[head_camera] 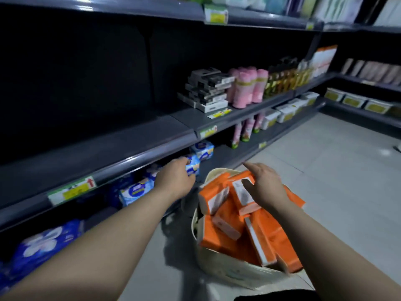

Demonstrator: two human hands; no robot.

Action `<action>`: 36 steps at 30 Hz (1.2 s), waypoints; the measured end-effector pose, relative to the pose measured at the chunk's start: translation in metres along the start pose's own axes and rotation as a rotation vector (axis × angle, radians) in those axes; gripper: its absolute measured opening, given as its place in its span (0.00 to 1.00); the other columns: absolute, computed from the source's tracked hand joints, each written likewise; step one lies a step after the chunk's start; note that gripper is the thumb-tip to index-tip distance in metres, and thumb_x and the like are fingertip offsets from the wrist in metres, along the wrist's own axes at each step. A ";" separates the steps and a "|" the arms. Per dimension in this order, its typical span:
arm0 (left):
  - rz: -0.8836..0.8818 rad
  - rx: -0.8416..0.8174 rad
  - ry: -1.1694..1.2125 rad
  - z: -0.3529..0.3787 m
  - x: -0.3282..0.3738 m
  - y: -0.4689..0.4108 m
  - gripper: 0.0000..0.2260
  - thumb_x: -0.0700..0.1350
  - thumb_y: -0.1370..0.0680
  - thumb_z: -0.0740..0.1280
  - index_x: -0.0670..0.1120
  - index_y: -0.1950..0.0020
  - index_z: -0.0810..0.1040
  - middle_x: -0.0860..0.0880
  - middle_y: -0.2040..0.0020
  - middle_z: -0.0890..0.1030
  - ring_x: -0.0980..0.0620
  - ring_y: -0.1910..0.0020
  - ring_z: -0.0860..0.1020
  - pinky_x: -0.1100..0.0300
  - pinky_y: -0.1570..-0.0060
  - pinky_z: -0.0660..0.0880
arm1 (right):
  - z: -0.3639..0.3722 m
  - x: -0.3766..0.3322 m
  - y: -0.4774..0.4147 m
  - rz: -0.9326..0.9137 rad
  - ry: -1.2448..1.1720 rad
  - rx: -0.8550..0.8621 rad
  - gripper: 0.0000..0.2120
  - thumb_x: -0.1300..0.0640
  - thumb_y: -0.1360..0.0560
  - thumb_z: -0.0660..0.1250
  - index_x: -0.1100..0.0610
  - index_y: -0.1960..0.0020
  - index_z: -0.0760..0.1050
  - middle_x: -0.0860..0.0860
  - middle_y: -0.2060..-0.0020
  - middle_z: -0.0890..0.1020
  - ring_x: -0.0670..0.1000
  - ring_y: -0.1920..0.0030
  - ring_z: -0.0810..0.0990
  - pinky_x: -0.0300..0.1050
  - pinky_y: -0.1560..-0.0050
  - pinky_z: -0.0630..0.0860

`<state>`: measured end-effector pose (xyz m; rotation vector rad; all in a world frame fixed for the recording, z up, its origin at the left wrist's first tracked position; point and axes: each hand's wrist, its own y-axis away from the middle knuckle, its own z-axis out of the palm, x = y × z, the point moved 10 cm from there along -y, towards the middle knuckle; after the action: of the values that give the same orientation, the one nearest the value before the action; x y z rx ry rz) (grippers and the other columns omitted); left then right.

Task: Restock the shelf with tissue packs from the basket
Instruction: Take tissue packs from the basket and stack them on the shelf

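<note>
My left grip [173,178] clamps a blue pack [192,167] at the lower shelf [227,157]. At its five o'clock, my right grip [267,186] clamps an orange pack [239,193] in the heaped basket [218,271]. A tug could spill neighbours.

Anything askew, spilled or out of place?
Orange tissue packs lie jumbled at mixed angles in the basket. The black boxes on the middle shelf are stacked unevenly, with a label loose by them. No spill visible.
</note>
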<state>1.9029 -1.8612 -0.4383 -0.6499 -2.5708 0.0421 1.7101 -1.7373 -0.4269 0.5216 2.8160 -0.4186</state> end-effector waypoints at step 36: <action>-0.206 -0.043 0.427 0.031 -0.055 -0.014 0.16 0.40 0.29 0.73 0.45 0.42 0.78 0.47 0.48 0.81 0.47 0.50 0.80 0.52 0.44 0.76 | 0.106 0.058 -0.020 0.274 0.153 -0.339 0.36 0.49 0.34 0.71 0.44 0.30 0.61 0.58 0.33 0.62 0.62 0.37 0.69 0.56 0.40 0.72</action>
<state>1.9253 -1.8959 -0.4885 -0.3580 -2.2127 -0.1994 1.6695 -1.7712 -0.5370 0.8749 2.8121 0.1558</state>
